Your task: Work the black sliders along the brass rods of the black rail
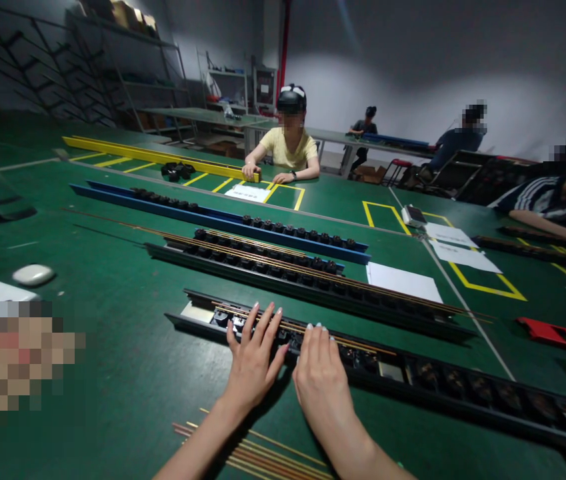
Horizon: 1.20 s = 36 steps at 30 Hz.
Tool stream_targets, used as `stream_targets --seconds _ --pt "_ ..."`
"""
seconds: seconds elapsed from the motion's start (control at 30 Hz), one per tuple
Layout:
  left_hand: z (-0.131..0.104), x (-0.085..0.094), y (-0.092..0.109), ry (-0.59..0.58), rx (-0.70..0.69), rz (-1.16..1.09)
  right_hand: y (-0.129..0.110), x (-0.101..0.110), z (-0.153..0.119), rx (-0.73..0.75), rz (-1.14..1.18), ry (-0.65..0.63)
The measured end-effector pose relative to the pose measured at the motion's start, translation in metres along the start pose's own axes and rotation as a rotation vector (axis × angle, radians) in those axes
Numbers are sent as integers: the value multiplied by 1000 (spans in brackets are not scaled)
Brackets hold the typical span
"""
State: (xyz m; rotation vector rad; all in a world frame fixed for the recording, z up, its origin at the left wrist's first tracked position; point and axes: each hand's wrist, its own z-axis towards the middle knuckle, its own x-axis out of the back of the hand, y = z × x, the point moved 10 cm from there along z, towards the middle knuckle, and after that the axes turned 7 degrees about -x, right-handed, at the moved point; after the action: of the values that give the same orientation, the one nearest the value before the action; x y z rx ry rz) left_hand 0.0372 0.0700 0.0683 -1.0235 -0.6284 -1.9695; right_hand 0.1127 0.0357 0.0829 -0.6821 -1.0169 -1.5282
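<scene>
A long black channel (pixel 197 325), fitted with a row of black parts, lies across the table in front of me. Thin brass-coloured rods (pixel 363 345) run along its top. My left hand (pixel 254 357) is over the channel's left part, fingers spread, their tips at the rods and the far wall. Just to its right, my right hand (pixel 321 370) bends over the channel with fingers close together, tips at the rods. Its thumb and whatever lies under the palm are hidden. More loose rods (pixel 263 457) lie on the table below my forearms.
Beyond lie another black channel (pixel 273 283) with rods and a blue channel (pixel 203 217). A yellow channel (pixel 163 157) is by a person (pixel 290 143) across the table. White paper (pixel 403 281) and red parts (pixel 557 333) are at right, a white oval object (pixel 33 274) at left.
</scene>
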Motion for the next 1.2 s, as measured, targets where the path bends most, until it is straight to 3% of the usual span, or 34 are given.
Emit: stream_targets --seconds 1.2 --pt "-3 -2 17 23 -48 -71 0 1 1 0 1 -6"
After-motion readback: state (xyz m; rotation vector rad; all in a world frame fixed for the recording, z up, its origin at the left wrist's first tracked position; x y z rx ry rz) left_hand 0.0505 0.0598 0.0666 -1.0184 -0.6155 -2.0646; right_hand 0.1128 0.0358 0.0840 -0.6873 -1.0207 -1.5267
